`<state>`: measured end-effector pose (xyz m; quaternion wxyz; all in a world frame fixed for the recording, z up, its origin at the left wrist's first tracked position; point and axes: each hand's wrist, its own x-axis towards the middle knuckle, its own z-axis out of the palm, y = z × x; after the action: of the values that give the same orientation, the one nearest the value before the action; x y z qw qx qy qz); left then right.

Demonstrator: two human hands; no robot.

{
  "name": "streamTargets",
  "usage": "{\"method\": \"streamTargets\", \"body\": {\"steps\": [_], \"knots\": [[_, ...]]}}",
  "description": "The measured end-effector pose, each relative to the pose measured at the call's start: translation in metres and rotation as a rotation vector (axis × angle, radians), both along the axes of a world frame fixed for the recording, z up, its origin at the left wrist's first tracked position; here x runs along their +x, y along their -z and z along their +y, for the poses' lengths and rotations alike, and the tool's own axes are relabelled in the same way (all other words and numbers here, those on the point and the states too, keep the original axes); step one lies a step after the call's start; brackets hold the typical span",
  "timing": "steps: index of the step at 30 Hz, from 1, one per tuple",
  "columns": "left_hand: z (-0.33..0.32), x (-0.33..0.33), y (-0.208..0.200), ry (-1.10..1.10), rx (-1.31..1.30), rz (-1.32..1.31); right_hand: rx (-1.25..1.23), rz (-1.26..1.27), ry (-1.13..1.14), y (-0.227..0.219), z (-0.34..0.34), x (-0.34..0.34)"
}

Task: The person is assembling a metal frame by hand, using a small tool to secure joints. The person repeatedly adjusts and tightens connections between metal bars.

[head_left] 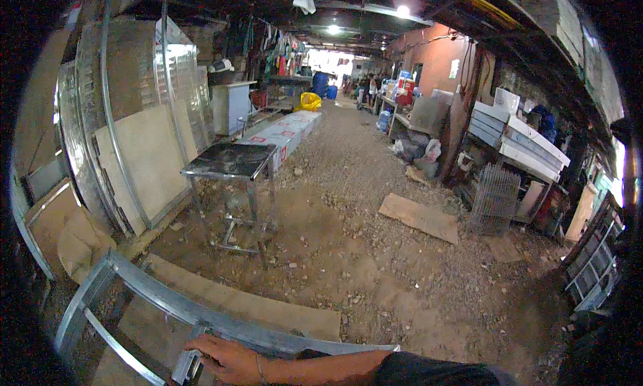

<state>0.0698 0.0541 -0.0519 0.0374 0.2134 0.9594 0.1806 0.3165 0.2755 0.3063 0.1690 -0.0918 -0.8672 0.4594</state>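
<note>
My right hand (224, 358) reaches in from the lower right across the bottom of the head view, with a thin band at the wrist and a dark sleeve. Its fingers are bent over a short upright piece of a grey metal frame (181, 311), close to the frame's long rail. This frame of square tubing runs from the lower left to the bottom middle, with a crossbar (120, 346) near its left end. The thumb side and the undersides of the fingers are partly hidden. My left hand is not in view.
A dark-topped metal table (231, 162) stands ahead on the left, before a long wrapped box (288, 135). Boards and sheets (137, 158) lean along the left wall. On the gravel lies a flat wooden board (418, 217), left of a wire rack (494, 197).
</note>
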Motion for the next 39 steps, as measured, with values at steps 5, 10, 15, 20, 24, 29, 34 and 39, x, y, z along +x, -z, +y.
{"method": "streamTargets", "body": {"steps": [5, 10, 15, 20, 24, 29, 34, 39], "knots": [[-0.007, -0.002, 0.001, 0.01, 0.097, 0.0, 0.06, 0.206, -0.01, 0.024, -0.001, -0.001], [-0.014, -0.002, -0.004, -0.041, -0.05, -0.019, -0.025, 0.094, -0.041, 0.003, 0.001, 0.002], [-0.007, -0.003, 0.001, -0.024, -0.016, -0.009, 0.053, 0.168, 0.027, 0.018, 0.002, 0.002], [-0.018, -0.01, 0.009, -0.04, 0.013, 0.025, 0.046, -0.032, -0.046, 0.003, 0.003, -0.002], [-0.011, -0.009, 0.02, -0.02, 0.064, 0.057, 0.051, 0.215, 0.015, 0.012, -0.001, 0.003], [-0.011, -0.016, 0.027, -0.029, 0.087, 0.085, -0.05, 0.079, 0.006, -0.017, -0.004, 0.01], [-0.004, -0.012, 0.017, -0.025, 0.037, 0.011, -0.037, 0.178, 0.032, -0.009, -0.002, 0.01], [-0.004, -0.011, 0.008, -0.021, 0.018, -0.025, -0.036, 0.165, 0.019, -0.006, -0.003, 0.007]]}}
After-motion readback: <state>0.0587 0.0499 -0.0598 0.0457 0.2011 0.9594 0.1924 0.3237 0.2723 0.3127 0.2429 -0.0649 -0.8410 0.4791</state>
